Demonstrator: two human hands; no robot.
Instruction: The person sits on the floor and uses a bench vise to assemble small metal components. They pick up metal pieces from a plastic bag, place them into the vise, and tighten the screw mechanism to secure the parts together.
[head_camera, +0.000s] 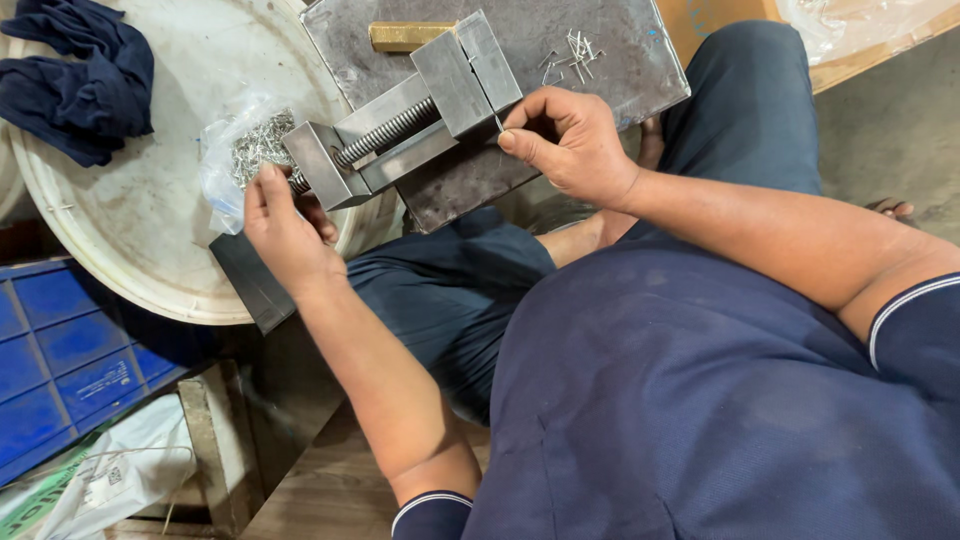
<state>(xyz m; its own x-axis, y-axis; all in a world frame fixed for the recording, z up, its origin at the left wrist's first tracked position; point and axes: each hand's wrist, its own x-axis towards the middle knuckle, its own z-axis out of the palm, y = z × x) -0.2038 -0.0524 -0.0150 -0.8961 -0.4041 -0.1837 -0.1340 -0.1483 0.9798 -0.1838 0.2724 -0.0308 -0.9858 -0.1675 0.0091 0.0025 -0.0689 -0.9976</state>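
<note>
A large white drum lid (150, 200) filled the upper left of the frame, a dark blue cloth (75, 75) bunched on its far edge; right of it, at top centre, lay a heavy grey steel plate (600, 70) that served as the desk; a blue plastic crate (60, 350) sat at lower left. On the plate stood a small steel vise (420, 115), its screw (385, 133) running down-left toward the end block; a brass bar (400, 35) lay behind it. A clear bag of small metal pins (245, 150) rested on the lid just left of the vise, and a few loose pins (578, 48) lay on the plate at upper right.

The left hand (285, 235) had its fingers curled at the screw's end, seemingly on the handle, though the grip itself was hidden; the right hand (565, 140) pinched a thin pin (498, 122) between thumb and forefinger, right at the jaw's edge.

To do this well, I judged the pin should be held square and steady in the jaw gap; the screw should be turned slowly, fingers kept clear of the closing faces.
</note>
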